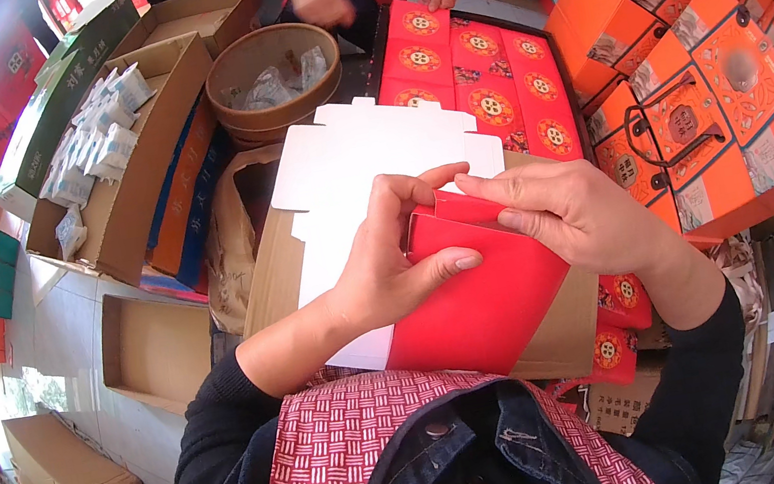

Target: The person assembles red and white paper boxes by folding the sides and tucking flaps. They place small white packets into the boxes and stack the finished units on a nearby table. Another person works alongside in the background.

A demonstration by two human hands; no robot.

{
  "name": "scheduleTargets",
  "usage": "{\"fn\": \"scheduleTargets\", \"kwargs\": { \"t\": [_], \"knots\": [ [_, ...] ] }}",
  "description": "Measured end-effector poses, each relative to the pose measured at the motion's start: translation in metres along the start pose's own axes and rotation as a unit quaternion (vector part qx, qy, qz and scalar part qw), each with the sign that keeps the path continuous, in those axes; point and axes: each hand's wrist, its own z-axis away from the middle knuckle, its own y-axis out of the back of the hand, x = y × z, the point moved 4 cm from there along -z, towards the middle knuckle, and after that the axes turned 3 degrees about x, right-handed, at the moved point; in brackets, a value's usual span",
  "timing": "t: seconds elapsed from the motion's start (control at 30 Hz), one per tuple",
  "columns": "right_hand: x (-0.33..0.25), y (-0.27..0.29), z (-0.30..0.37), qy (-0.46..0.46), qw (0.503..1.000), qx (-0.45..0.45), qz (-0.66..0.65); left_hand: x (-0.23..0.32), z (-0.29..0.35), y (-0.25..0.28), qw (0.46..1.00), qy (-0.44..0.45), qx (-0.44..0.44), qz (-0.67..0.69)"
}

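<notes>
Red box [473, 304] is up vs. the chest, over cardboard [561, 316] & white blanks [368, 154]. L hand [375, 259] grips its L side, thumb on near face; R hand [575, 212] pinches the top flap [465, 208]. Prob. a tuck flap, fingers hide the edge. IMO: keep L grip light so walls don't bow, square corners 1st, feed flap evenly w/ R thumb; forcing may crease it.

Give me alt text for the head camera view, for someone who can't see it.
A person's left hand and right hand grip the upper end of a red box. White cardboard lies flat beyond it. Farther off are red boxes with round designs, orange boxes stacked on the right, and a round brown tub on the left.
</notes>
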Motion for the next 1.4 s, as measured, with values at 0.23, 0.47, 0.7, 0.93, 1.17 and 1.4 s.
{"fn": "scheduleTargets", "kwargs": {
  "t": [0.23, 0.47, 0.7, 0.93, 1.17, 1.4],
  "knots": [
    [-0.006, -0.006, -0.003, 0.039, 0.999, 0.002, 0.003, 0.008, -0.005, -0.006, 0.986, -0.128, 0.023, -0.101],
    [0.04, 0.013, 0.045, -0.027, 0.918, 0.194, -0.344, 0.001, -0.001, 0.0, 0.983, -0.083, 0.022, -0.161],
    [0.042, -0.019, 0.073, -0.162, 0.878, 0.324, -0.312, -0.002, -0.005, -0.004, 0.978, -0.086, 0.019, -0.188],
    [0.03, -0.026, 0.081, -0.099, 0.905, 0.383, -0.157, 0.007, -0.003, -0.012, 0.982, -0.034, 0.042, -0.182],
    [0.011, -0.034, 0.08, 0.051, 0.935, 0.351, 0.011, 0.007, -0.003, -0.026, 0.997, -0.029, 0.061, -0.046],
    [0.028, -0.043, 0.093, 0.013, 0.939, 0.341, -0.043, -0.001, -0.01, -0.016, 0.99, 0.011, -0.006, -0.139]
  ]
}}
